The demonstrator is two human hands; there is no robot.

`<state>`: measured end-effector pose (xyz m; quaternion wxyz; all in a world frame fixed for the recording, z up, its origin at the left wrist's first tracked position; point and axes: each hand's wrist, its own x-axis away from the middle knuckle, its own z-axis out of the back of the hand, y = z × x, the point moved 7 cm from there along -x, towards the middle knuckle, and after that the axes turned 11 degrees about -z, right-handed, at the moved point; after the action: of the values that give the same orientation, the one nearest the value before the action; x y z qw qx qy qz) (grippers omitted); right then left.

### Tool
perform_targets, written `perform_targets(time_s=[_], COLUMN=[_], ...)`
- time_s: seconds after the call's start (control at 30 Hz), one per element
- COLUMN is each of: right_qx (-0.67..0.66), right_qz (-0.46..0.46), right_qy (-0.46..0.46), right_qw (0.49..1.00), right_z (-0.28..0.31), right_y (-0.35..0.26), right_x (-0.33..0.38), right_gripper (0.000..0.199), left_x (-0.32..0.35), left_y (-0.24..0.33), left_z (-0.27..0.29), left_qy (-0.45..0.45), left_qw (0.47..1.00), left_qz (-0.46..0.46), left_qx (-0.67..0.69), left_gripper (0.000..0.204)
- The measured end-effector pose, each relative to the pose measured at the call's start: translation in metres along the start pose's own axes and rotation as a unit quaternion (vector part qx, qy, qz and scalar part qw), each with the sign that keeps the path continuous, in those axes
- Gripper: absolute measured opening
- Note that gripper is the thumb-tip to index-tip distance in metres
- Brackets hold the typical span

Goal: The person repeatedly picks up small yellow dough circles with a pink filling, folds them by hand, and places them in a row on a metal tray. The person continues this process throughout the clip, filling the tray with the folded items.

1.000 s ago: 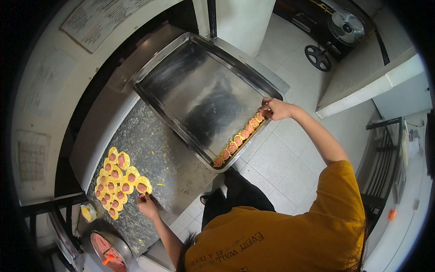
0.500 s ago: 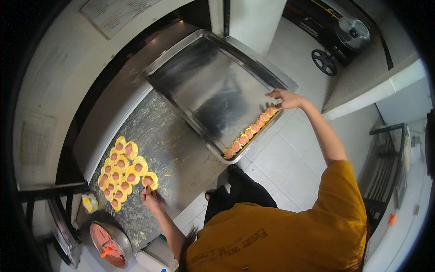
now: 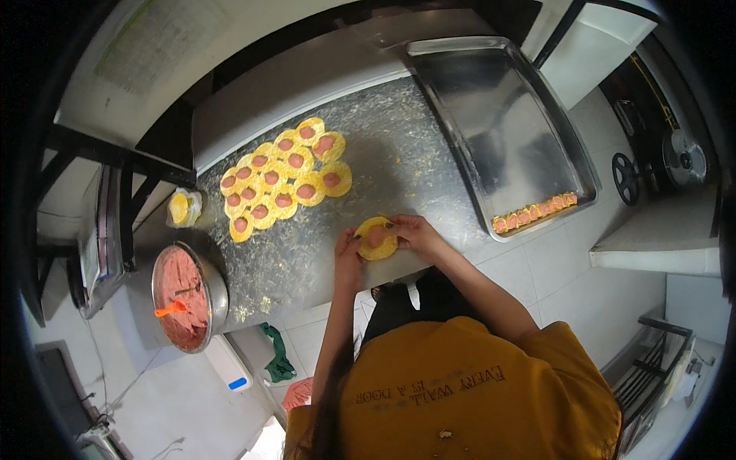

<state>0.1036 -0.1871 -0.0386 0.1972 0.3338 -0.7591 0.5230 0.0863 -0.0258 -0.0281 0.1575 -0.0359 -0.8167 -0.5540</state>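
The left hand (image 3: 347, 251) and right hand (image 3: 415, 232) both pinch one round yellow wrapper (image 3: 376, 244) at the bench's (image 3: 406, 157) near edge; the tray (image 3: 502, 130) lies at two o'clock, long axis eleven-to-five, nearer the right.

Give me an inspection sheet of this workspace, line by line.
Surface: dark mottled worktop, pale crumbs near the metal bowl.
Work items: cluster of yellow rounds topped with pink filling; one separate round between the hands; shallow metal tray with a row of filled pieces along its near end; pink mixture in the bowl.
Clutter: small plastic bag by the cluster; green cloth below the worktop.
Hands: left and right both hold the separate round.
Cables: thin cords at lower left, ends unclear.
Surroundings: fan and dark rack at right.
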Motion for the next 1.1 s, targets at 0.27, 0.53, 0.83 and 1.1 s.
perform_targets(time_s=[0.27,0.53,0.83,1.1], right_qx=[0.112,0.011,-0.095,-0.109], right_qz=[0.104,0.131,0.154,0.185], right_qy=[0.137,0.083,0.058,0.009], right_qw=[0.979,0.988,0.982,0.977], right_z=[-0.005,-0.019,-0.019,-0.038], right_y=[0.026,0.036,0.039,0.013], right_x=[-0.002,0.017,0.002,0.028], right_gripper=[0.022,0.035,0.019,0.031], left_x=[0.001,-0.002,0.000,0.008], left_y=[0.009,0.002,-0.013,-0.003], left_z=[0.020,0.026,0.024,0.011], left_qy=[-0.092,-0.196,-0.070,-0.033], left_qw=[0.910,0.952,0.997,0.999], left_qz=[-0.154,-0.049,0.032,-0.023], left_qx=[-0.374,-0.231,-0.030,0.026], left_gripper=[0.033,0.040,0.018,0.013])
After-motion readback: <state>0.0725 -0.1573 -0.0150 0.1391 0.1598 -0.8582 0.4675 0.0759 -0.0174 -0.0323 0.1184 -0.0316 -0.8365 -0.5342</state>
